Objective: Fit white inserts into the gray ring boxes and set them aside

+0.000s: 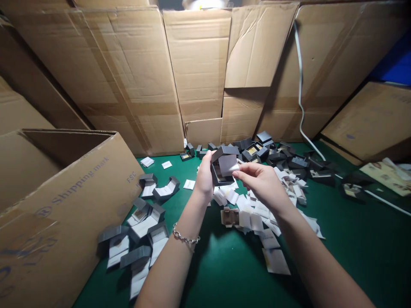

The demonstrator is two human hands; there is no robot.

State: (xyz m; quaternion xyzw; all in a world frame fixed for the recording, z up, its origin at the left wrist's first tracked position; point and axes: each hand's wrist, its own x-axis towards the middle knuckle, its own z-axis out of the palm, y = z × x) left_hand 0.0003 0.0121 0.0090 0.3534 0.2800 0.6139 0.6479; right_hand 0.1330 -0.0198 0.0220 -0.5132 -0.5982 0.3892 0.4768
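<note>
Above a green table (231, 273), the left hand (204, 177) grips a small, open black box (226, 150). The right hand (263, 184) pinches a white card (227, 165) at its opening, over scattered white inserts (276, 261).

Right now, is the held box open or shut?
Open: the box in the left hand has its lid raised, with a white piece showing inside.

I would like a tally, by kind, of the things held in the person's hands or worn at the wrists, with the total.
Dark box, in the left hand: 1
White piece, pinched by the right hand: 1
Chain bracelet, around the left wrist: 1
Total: 3
</note>
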